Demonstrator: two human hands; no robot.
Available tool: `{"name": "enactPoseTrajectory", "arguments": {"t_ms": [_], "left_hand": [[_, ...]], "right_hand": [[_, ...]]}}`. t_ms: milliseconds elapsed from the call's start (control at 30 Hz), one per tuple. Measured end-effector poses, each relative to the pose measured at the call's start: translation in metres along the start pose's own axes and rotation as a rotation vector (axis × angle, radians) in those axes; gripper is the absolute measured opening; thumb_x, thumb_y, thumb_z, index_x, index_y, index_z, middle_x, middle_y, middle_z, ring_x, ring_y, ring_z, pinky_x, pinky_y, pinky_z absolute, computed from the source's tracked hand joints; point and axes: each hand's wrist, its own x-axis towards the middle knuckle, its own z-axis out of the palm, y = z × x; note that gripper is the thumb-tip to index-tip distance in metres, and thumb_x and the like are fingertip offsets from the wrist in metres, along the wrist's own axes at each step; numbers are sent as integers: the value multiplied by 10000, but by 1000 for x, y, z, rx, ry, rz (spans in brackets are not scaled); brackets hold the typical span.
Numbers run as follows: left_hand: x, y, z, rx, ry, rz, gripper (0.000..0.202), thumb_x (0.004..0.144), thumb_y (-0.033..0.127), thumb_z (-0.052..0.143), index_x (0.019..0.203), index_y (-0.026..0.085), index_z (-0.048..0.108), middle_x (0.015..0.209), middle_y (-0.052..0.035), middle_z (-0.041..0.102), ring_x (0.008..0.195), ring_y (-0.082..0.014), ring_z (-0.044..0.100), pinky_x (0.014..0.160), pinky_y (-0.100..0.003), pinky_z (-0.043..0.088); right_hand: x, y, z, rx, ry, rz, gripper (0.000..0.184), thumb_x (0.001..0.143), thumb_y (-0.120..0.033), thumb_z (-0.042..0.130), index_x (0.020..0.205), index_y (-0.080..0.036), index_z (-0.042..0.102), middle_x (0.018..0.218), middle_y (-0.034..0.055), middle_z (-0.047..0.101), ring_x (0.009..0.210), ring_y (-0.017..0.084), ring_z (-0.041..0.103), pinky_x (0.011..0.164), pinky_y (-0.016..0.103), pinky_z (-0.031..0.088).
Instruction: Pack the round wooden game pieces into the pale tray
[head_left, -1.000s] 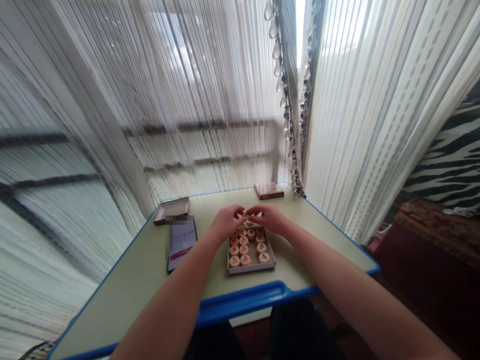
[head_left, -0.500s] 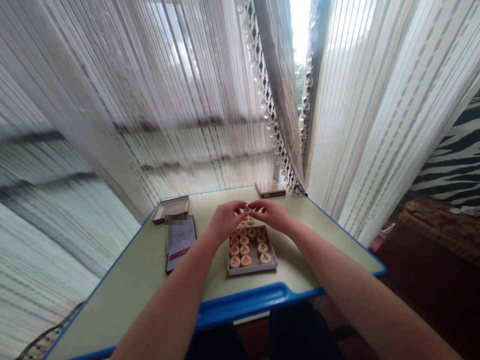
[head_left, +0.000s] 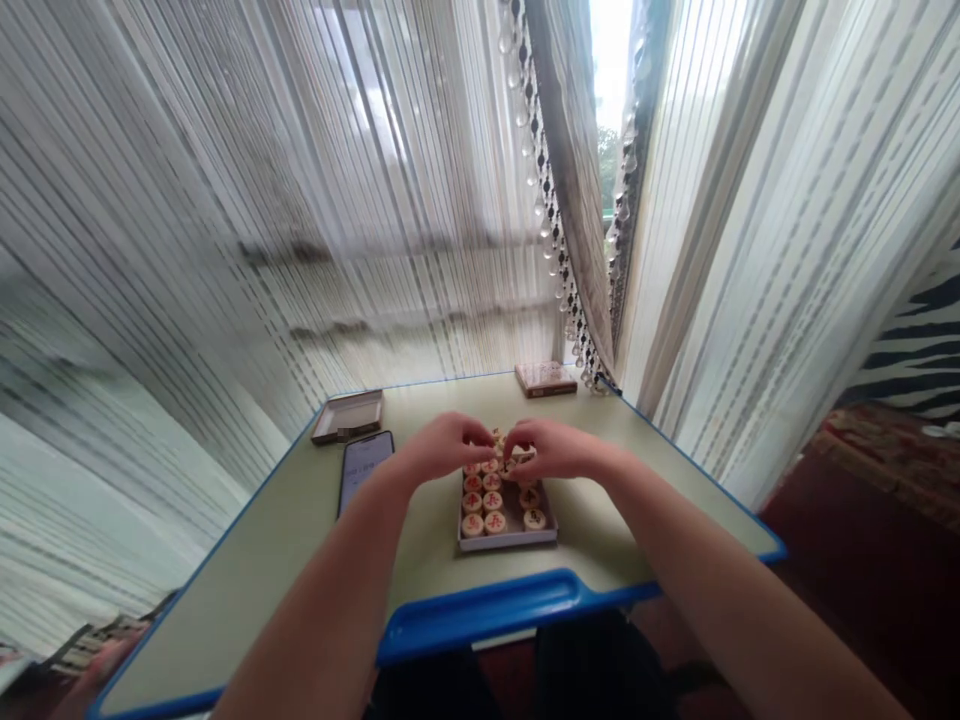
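Note:
A shallow open box (head_left: 509,541) on the table holds round wooden Chinese chess pieces (head_left: 493,523). Red-marked pieces stand in two columns on its left, and a black-marked piece (head_left: 534,520) sits in the near right corner. Over the box's far left part, my left hand (head_left: 446,447) has its fingers and thumb curled into a pinch; what lies between them is unclear. Opposite it, my right hand (head_left: 555,450) pinches a pale piece (head_left: 508,465) above the far half of the box. My fingers partly hide the far pieces.
An empty box lid (head_left: 349,415) lies at the table's far left, with a phone (head_left: 365,462) nearer me. A flat patterned box (head_left: 546,378) rests by the far edge. The table has a blue rim (head_left: 480,612); string curtains (head_left: 420,200) hang behind it.
Both hands have come slightly nearer to me and lower over the box. My right hand now covers pieces in the right column that showed before. The view has shifted a little.

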Motion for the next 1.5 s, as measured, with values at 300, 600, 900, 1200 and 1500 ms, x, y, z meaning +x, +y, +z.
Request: {"name": "enactPoseTrajectory", "arguments": {"t_ms": [300, 600, 900, 1200, 1500], "left_hand": [[-3, 6, 9, 85, -221, 40, 277, 679, 267, 540, 868, 174, 722, 689, -8, 680, 632, -125, 571, 567, -199, 392], [-5, 9, 10, 76, -241, 95, 283, 669, 251, 521, 855, 170, 719, 645, 6, 649, 590, -107, 533, 524, -190, 359], [-6, 13, 9, 88, -203, 60, 263, 675, 253, 497, 828, 158, 688, 682, -2, 641, 622, -118, 531, 525, -194, 351], [-4, 11, 10, 78, -118, 8, 212, 677, 233, 483, 760, 145, 657, 646, 0, 606, 601, -112, 505, 524, -204, 345], [-1, 6, 10, 103, -13, -53, 187, 676, 240, 491, 731, 147, 643, 634, -3, 598, 595, -114, 504, 507, -206, 341]], "right_hand": [[-5, -14, 5, -108, -149, 73, 270, 660, -397, 626, 854, -218, 679, 692, -14, 630, 575, 106, 500, 483, 205, 293], [-6, -19, 9, -154, -180, 150, 259, 637, -377, 599, 819, -223, 697, 620, -17, 624, 517, 100, 470, 460, 214, 272], [-9, -26, 11, -245, -153, 155, 211, 612, -367, 565, 738, -240, 678, 608, -7, 610, 517, 117, 470, 448, 220, 257], [-20, -37, 2, -244, -114, 115, 232, 681, -321, 521, 806, -257, 706, 666, 5, 655, 569, 129, 523, 486, 217, 302], [-24, -39, 1, -257, -235, 129, 313, 674, -228, 511, 891, -304, 724, 767, 3, 705, 631, 152, 581, 533, 222, 353]]}}
